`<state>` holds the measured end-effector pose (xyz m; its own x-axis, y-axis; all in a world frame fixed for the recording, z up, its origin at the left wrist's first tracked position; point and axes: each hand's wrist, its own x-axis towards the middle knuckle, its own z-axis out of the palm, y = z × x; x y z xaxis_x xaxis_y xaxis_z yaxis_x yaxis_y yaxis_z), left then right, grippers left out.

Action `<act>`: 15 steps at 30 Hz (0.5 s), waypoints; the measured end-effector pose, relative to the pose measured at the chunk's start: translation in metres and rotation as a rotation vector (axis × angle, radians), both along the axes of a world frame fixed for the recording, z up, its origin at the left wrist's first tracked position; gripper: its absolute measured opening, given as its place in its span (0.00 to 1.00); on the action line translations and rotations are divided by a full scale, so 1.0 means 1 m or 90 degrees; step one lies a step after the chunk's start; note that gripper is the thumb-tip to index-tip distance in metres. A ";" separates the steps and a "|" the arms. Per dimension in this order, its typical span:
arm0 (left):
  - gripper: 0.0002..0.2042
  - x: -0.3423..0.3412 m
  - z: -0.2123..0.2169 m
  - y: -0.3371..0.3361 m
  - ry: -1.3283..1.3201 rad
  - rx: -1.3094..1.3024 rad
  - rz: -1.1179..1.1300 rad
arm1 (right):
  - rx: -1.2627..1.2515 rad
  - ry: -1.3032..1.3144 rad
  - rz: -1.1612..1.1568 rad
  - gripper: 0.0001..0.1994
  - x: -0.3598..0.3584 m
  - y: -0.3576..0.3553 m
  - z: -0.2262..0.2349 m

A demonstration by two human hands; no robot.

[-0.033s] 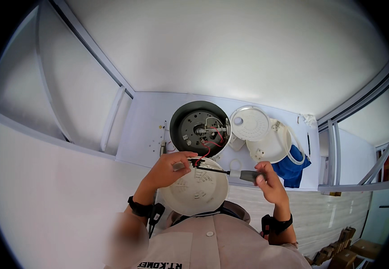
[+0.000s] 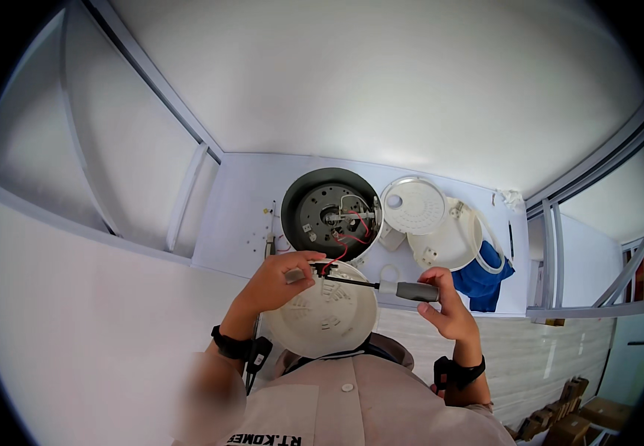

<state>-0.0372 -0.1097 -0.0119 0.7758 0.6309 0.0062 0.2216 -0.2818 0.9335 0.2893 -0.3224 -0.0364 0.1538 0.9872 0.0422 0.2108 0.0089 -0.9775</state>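
Note:
My left hand [image 2: 281, 281] pinches a small black part [image 2: 320, 267] joined by red wires [image 2: 344, 241] to the open round appliance body [image 2: 329, 215] on the white table [image 2: 240, 193]. My right hand [image 2: 444, 308] grips a screwdriver [image 2: 410, 291] by its grey handle, with the shaft pointing left and its tip at the black part. Below both hands, against my chest, lies a white round bottom cover [image 2: 326, 323]. The appliance's dark inside shows a metal plate and wiring.
A white round lid [image 2: 413, 204] and a white housing piece [image 2: 452, 241] lie right of the appliance, over a blue cloth [image 2: 485, 281]. Small screws [image 2: 259, 223] sit at the table's left. Cardboard boxes [image 2: 567, 427] stand on the floor at the lower right.

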 end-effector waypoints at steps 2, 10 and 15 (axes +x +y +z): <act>0.08 -0.001 0.000 0.001 -0.002 0.003 0.005 | 0.084 -0.024 0.001 0.17 -0.001 0.001 -0.004; 0.07 -0.001 0.001 0.002 -0.010 -0.010 0.003 | -0.059 0.077 -0.111 0.13 0.000 0.007 -0.003; 0.08 0.000 0.003 0.003 -0.005 -0.019 0.008 | -0.165 0.071 -0.050 0.15 0.008 0.008 -0.007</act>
